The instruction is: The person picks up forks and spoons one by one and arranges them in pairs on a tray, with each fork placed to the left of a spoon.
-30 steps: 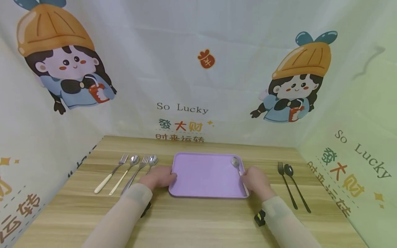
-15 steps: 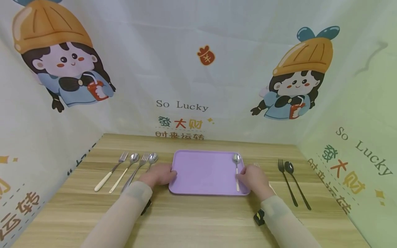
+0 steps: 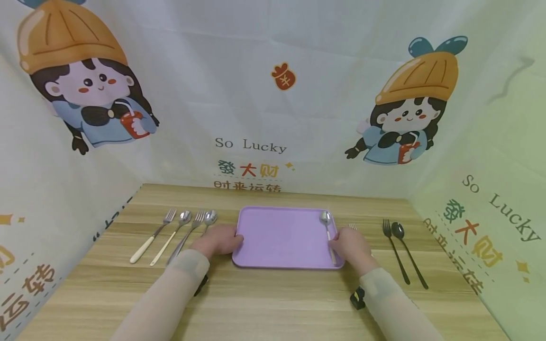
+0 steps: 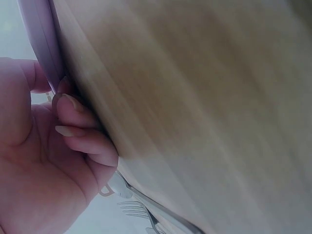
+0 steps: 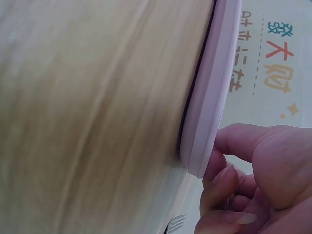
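A purple tray [image 3: 281, 239] lies on the wooden table between the two hands. At its left edge, my left hand [image 3: 219, 240] grips the rim, thumb over it and fingers curled beneath, as the left wrist view shows. My right hand [image 3: 351, 246] pinches the right rim; in the right wrist view its thumb lies across the edge with the other fingers curled below. A silver-headed spoon [image 3: 326, 218] with a pale handle rests on the tray's right side, slightly tilted. The right thumb is right beside that handle; whether it touches is unclear.
Left of the tray lie a white-handled fork [image 3: 145, 248], a pale-handled spoon [image 3: 164, 247], a silver fork [image 3: 187, 239] and another spoon [image 3: 210, 218], partly hidden. A black fork [image 3: 394, 251] and black spoon [image 3: 409, 255] lie right. Fork tines [image 3: 352, 227] show behind the right hand.
The spoon on the tray was straightened half a second ago; now its handle end has swung right. Fork tines have come into sight beside the right hand. The left hand stays at the rim.
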A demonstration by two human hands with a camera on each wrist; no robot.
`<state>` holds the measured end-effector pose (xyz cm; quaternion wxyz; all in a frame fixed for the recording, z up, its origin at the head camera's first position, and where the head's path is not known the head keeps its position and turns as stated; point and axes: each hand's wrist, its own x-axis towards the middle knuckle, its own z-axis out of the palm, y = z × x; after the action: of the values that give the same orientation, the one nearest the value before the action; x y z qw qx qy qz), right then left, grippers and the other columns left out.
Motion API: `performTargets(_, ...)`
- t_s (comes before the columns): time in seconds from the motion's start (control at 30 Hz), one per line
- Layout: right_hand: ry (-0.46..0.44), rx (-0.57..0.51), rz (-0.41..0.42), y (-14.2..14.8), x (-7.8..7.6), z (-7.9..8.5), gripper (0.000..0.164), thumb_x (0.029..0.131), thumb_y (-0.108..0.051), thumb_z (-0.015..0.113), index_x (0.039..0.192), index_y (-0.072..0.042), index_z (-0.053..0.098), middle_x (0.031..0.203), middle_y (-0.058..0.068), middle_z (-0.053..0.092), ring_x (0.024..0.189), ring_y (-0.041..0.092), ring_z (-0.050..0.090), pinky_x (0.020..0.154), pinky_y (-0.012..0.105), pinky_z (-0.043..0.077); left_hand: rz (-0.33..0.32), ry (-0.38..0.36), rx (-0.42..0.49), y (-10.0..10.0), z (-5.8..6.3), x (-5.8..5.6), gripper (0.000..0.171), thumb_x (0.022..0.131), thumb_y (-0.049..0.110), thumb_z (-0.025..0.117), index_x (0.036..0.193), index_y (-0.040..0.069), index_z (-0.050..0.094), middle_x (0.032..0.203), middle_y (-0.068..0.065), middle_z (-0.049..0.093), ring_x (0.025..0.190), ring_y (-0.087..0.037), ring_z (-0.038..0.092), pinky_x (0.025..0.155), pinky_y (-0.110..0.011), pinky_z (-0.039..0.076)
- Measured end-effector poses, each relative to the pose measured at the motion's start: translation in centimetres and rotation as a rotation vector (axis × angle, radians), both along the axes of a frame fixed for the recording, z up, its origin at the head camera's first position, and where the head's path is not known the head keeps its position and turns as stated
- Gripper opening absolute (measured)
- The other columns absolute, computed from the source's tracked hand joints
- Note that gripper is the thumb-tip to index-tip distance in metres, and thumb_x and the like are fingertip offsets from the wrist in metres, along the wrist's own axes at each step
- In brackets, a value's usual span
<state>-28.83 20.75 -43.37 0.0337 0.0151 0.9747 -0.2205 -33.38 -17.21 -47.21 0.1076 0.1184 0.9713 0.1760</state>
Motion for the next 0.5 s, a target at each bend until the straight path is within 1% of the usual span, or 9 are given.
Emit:
performTargets(0.03, 0.002, 0.002, 0.000, 0.0, 0.1, 0.1, 0.018, 0.098, -0.019, 0.074, 0.089, -0.003, 0.074, 0.077, 0.006, 0.069, 0.065, 0.018, 0.059, 0.057, 0.027, 0.044, 0.004, 0.000, 0.001, -0.1, -0.4, -0.3, 0.028, 0.104, 0.038, 0.052, 0.091, 0.017, 0.064, 0.093, -0.005, 0.071, 0.085, -0.023, 0.063, 0.085, -0.045, 0.056)
performTargets(0.1, 0.002, 0.004, -0.002, -0.1, 0.2, 0.2, 0.018, 0.098, -0.019, 0.074, 0.089, -0.004, 0.074, 0.076, 0.005, 0.069, 0.065, 0.018, 0.059, 0.057, 0.027, 0.044, 0.007, -0.006, 0.001, -0.1, -0.2, -0.1, 0.028, 0.105, 0.038, 0.051, 0.092, 0.017, 0.065, 0.095, -0.005, 0.072, 0.086, -0.024, 0.064, 0.086, -0.046, 0.056)
performTargets(0.13, 0.003, 0.004, -0.001, -0.1, 0.3, 0.3, 0.018, 0.098, -0.019, 0.074, 0.089, -0.004, 0.074, 0.076, 0.006, 0.068, 0.066, 0.018, 0.059, 0.057, 0.027, 0.044, 0.010, -0.009, -0.001, -0.2, -0.8, -0.6, 0.029, 0.104, 0.040, 0.051, 0.092, 0.017, 0.065, 0.094, -0.004, 0.072, 0.085, -0.023, 0.064, 0.085, -0.046, 0.056)
performTargets(0.17, 0.004, 0.003, 0.001, -0.1, 0.3, 0.3, 0.018, 0.098, -0.019, 0.074, 0.088, -0.004, 0.074, 0.076, 0.006, 0.068, 0.066, 0.018, 0.059, 0.057, 0.027, 0.044, 0.010, -0.016, 0.000, -0.2, -0.7, -0.6, 0.029, 0.105, 0.040, 0.052, 0.093, 0.017, 0.065, 0.094, -0.004, 0.072, 0.085, -0.024, 0.064, 0.085, -0.046, 0.056)
performTargets(0.3, -0.003, -0.016, 0.010, 0.3, -0.3, -0.3, 0.018, 0.098, -0.018, 0.074, 0.086, -0.004, 0.074, 0.075, 0.007, 0.068, 0.065, 0.020, 0.060, 0.058, 0.030, 0.048, 0.014, -0.024, -0.009, -0.6, -2.0, -1.8, 0.030, 0.105, 0.041, 0.050, 0.093, 0.019, 0.067, 0.094, -0.003, 0.072, 0.085, -0.022, 0.064, 0.084, -0.043, 0.056)
performTargets(0.33, 0.016, -0.010, 0.024, 0.7, -0.9, -1.2, 0.019, 0.097, -0.017, 0.072, 0.084, -0.004, 0.073, 0.073, 0.007, 0.067, 0.063, 0.020, 0.059, 0.057, 0.031, 0.047, 0.010, -0.021, -0.010, -0.6, -2.1, -1.9, 0.030, 0.105, 0.040, 0.050, 0.092, 0.019, 0.066, 0.092, -0.003, 0.071, 0.084, -0.022, 0.064, 0.083, -0.043, 0.055)
performTargets(0.4, 0.014, -0.010, 0.032, 1.3, -2.0, -2.3, 0.022, 0.098, -0.017, 0.070, 0.079, -0.005, 0.071, 0.070, 0.007, 0.066, 0.061, 0.020, 0.058, 0.057, 0.033, 0.048, 0.009, -0.017, -0.015, -0.7, -2.5, -2.2, 0.029, 0.105, 0.039, 0.050, 0.091, 0.019, 0.067, 0.092, -0.002, 0.071, 0.084, -0.021, 0.064, 0.085, -0.042, 0.056)
performTargets(0.47, 0.022, -0.001, 0.047, 2.3, -3.7, -4.4, 0.026, 0.098, -0.018, 0.067, 0.074, -0.008, 0.068, 0.067, 0.005, 0.063, 0.059, 0.019, 0.055, 0.055, 0.033, 0.047, 0.003, -0.009, -0.015, -0.8, -2.7, -2.4, 0.029, 0.105, 0.039, 0.050, 0.092, 0.020, 0.066, 0.093, -0.001, 0.071, 0.084, -0.021, 0.064, 0.085, -0.043, 0.056)
performTargets(0.5, 0.020, 0.002, 0.050, 2.7, -4.3, -5.1, 0.028, 0.098, -0.019, 0.066, 0.072, -0.010, 0.066, 0.066, 0.004, 0.061, 0.058, 0.018, 0.054, 0.054, 0.033, 0.046, 0.001, -0.007, -0.014, -0.7, -2.7, -2.4, 0.028, 0.105, 0.039, 0.050, 0.092, 0.019, 0.066, 0.093, -0.001, 0.071, 0.084, -0.021, 0.064, 0.085, -0.044, 0.056)
